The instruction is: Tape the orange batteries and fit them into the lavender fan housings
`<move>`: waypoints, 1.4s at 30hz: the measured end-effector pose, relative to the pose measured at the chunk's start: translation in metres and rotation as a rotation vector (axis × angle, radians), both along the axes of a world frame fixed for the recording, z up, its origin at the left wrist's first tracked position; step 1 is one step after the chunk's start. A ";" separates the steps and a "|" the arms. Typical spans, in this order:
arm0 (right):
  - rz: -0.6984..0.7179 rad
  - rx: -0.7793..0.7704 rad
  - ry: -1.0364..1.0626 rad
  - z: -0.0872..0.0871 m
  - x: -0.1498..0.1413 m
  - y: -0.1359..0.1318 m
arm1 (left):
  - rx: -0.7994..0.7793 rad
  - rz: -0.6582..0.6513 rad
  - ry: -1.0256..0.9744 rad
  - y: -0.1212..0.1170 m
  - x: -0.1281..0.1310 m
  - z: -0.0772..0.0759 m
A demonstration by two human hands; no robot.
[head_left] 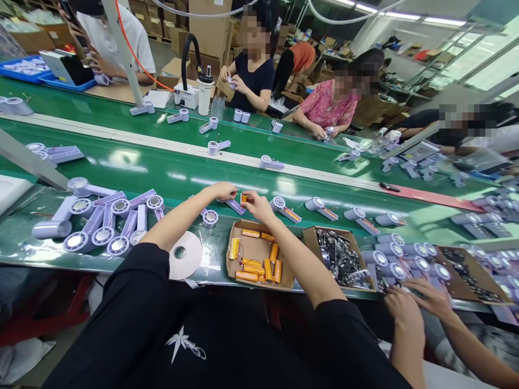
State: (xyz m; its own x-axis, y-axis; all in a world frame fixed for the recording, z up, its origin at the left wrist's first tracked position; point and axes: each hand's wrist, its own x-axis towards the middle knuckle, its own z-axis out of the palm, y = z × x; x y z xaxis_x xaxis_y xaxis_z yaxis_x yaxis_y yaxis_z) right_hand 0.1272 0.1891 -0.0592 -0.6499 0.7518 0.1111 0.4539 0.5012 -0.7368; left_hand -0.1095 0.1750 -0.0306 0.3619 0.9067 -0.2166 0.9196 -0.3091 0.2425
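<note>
Pinched in my right hand (258, 206) is an orange cylindrical battery (244, 199), held upright above the bench. Close to its left, my left hand (224, 190) has its fingertips pressed together; whatever they hold is too small to make out. Below and between my hands lies the lavender handle (236, 207) of a handheld fan, partly hidden. A small lavender fan body (210, 218) rests under my left forearm. Several more orange batteries with thin wires lie in a cardboard box (259, 285) below my right forearm.
Several lavender fan bodies (103, 235) cluster at the left. A white tape roll (194, 254) lies beside the box. Right of it stands a box of small metal parts (343, 259). A co-worker's hands (405, 308) work at the right. Fan parts line the green conveyor (162, 162), with people opposite.
</note>
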 end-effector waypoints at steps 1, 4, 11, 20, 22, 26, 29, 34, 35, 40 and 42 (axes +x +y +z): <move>0.009 0.020 -0.032 0.000 -0.002 0.000 | 0.007 0.013 -0.007 -0.001 0.001 0.000; 0.025 0.077 -0.153 0.004 -0.004 -0.001 | 0.021 0.041 -0.023 -0.003 0.006 -0.002; 0.020 0.205 -0.505 0.019 -0.004 -0.009 | 0.032 0.046 -0.026 0.001 0.015 -0.003; 0.104 0.237 -0.768 0.028 -0.027 -0.014 | 0.022 0.092 -0.008 -0.001 0.026 -0.007; 0.117 0.234 -0.790 0.031 -0.033 -0.012 | 0.032 0.114 -0.008 -0.004 0.031 -0.007; 0.166 0.229 -0.782 0.050 -0.023 -0.014 | 0.075 0.179 0.003 -0.012 0.045 0.006; 0.180 0.259 -0.603 0.065 0.010 -0.039 | 0.142 0.224 0.003 -0.037 0.049 0.021; 0.114 0.102 -0.050 0.057 0.104 -0.130 | 0.288 0.205 -0.101 -0.166 0.015 0.021; 0.085 0.046 -0.003 0.050 0.121 -0.151 | 0.281 0.197 -0.141 -0.200 0.003 0.015; -0.119 -0.063 0.119 0.022 0.157 -0.214 | 0.150 0.231 -0.086 -0.339 -0.039 -0.014; -0.139 -0.038 0.098 0.019 0.147 -0.216 | 0.132 0.281 0.033 -0.362 -0.039 -0.020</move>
State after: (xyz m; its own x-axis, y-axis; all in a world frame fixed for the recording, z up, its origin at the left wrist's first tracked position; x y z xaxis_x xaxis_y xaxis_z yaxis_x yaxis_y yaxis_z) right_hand 0.2745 -0.0267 -0.0404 -0.5268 0.8387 0.1384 0.4423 0.4094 -0.7980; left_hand -0.1484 -0.1870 -0.0505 0.0877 0.9914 -0.0973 0.9802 -0.0684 0.1859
